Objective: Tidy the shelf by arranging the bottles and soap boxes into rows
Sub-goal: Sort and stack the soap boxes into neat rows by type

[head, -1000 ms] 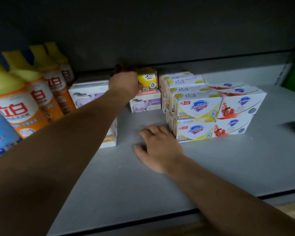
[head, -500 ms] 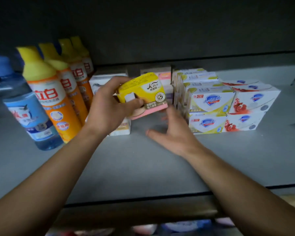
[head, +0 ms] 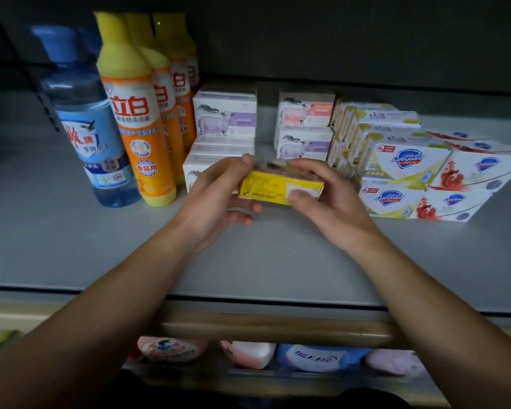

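Both the left hand and right hand pinch the yellow soap box just above the shelf; best keep it level, then slot it squarely beside the goat-print boxes.

A flat pale grey shelf board fills the middle of the view, lit dimly and unevenly, brighter at 9 o'clock. Behind it, from 10 to 2 o'clock, stands a dark charcoal back panel, mostly in shadow. Along 6 o'clock runs a tan price-strip rail, with a blurred lower shelf level beneath, its contents indistinct.
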`<control>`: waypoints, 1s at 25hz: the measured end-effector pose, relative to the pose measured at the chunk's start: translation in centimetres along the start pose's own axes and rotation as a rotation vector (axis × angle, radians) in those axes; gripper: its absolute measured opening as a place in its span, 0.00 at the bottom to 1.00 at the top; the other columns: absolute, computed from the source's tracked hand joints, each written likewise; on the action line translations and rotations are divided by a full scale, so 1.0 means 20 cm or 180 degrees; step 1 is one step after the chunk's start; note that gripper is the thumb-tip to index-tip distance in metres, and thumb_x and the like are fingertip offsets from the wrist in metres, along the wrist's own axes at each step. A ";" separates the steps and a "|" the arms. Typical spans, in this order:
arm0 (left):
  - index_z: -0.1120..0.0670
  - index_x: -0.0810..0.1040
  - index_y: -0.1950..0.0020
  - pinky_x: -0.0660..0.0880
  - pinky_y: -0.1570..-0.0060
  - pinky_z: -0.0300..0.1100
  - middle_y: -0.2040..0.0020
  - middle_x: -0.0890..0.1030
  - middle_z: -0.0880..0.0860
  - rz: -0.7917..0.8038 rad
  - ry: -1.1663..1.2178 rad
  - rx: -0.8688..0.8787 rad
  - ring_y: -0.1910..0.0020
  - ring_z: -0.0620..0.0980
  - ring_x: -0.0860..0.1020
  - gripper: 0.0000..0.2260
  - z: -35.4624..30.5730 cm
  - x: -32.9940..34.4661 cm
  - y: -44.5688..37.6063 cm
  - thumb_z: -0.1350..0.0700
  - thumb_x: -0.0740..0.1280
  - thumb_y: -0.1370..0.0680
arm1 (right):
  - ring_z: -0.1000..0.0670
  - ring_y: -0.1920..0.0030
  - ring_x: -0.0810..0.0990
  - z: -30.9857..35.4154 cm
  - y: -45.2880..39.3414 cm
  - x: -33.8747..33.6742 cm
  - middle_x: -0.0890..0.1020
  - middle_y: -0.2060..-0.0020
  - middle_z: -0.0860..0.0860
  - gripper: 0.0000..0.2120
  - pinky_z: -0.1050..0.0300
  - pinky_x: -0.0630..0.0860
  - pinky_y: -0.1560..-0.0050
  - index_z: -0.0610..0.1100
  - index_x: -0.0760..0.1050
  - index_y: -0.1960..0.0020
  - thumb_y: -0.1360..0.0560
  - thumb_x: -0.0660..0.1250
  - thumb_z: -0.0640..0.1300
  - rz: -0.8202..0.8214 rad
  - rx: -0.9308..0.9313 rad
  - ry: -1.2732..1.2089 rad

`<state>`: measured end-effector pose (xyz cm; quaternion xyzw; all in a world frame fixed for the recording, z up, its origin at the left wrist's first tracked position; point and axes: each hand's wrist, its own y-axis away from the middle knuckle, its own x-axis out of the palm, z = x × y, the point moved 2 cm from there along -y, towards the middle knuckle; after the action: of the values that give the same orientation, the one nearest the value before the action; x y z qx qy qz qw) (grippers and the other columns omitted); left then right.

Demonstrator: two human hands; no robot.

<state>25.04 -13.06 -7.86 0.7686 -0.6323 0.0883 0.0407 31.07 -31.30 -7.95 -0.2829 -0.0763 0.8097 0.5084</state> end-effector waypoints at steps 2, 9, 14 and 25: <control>0.54 0.80 0.48 0.75 0.72 0.41 0.61 0.82 0.57 0.0007 -0.0285 -0.0203 0.70 0.53 0.79 0.29 0.01 0.02 0.01 0.30 0.66 0.34 | 0.54 0.67 0.82 -0.01 0.00 0.01 0.83 0.67 0.54 0.13 0.58 0.79 0.60 0.67 0.79 0.57 0.36 0.61 0.70 -0.0180 0.0560 -0.0097; 0.54 0.79 0.47 0.76 0.71 0.41 0.64 0.81 0.58 0.0096 -0.0258 -0.0512 0.72 0.53 0.78 0.26 0.03 0.02 0.00 0.33 0.65 0.29 | 0.48 0.68 0.82 -0.02 -0.02 0.02 0.85 0.58 0.55 0.21 0.53 0.79 0.63 0.57 0.80 0.53 0.36 0.63 0.69 -0.0392 0.0833 -0.0433; 0.57 0.79 0.48 0.78 0.71 0.42 0.58 0.83 0.57 0.0029 0.0416 -0.0178 0.69 0.51 0.81 0.09 0.04 0.03 -0.01 0.53 0.69 0.23 | 0.50 0.46 0.80 0.02 0.02 0.00 0.79 0.44 0.57 0.34 0.55 0.78 0.45 0.54 0.70 0.32 0.36 0.76 0.50 -0.0108 -0.0168 -0.0046; 0.50 0.82 0.49 0.80 0.69 0.46 0.60 0.84 0.59 0.0400 -0.0169 0.0220 0.65 0.55 0.83 0.14 0.00 0.32 0.04 0.44 0.60 0.19 | 0.52 0.36 0.71 0.26 0.26 -0.32 0.73 0.36 0.55 0.37 0.64 0.65 0.38 0.52 0.69 0.30 0.38 0.72 0.56 0.0059 -0.0261 0.2181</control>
<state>25.45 -19.41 -6.59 0.7304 -0.6767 0.0920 -0.0083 26.33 -38.54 -3.39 -0.5593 0.0689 0.6685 0.4854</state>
